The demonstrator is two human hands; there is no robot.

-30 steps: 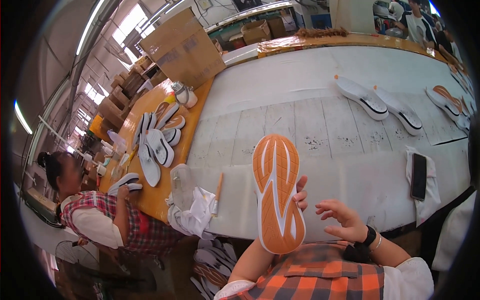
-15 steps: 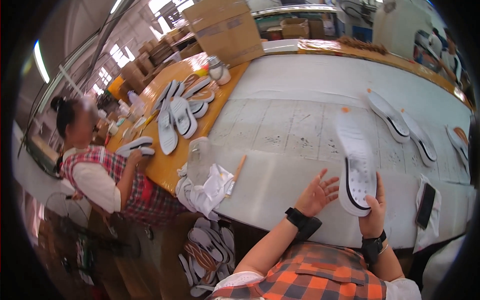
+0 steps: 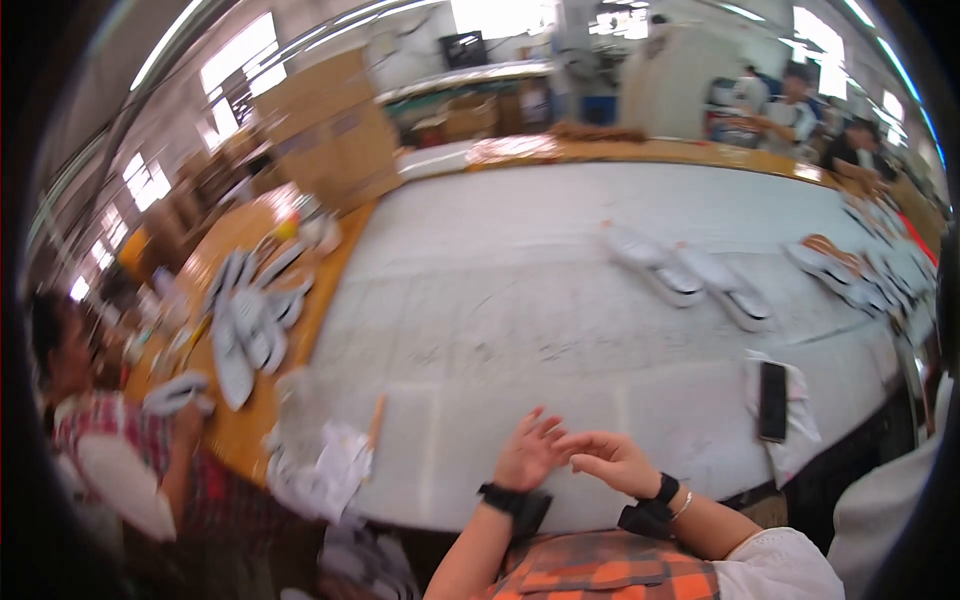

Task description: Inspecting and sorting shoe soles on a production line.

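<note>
My left hand is over the near edge of the white tabletop, palm up and fingers spread, holding nothing. Beside it, my right hand has its thumb apart from gently bent fingers, and nothing shows in it. The fingertips of both hands nearly meet; whether they touch is blurred. Farther out on the table lie two white shoe soles, a left one and a right one, side by side at a slant. A dark phone rests on a white cloth to the right of my hands.
More soles lie at the table's right end. On the left, a wooden table bears a heap of soles, where a co-worker handles another. Crumpled white cloth, an orange-handled tool and a cardboard box are nearby.
The white sole in my right hand is no longer in it. My hands have come together and lower. The view has turned to the right, showing more soles and people there.
</note>
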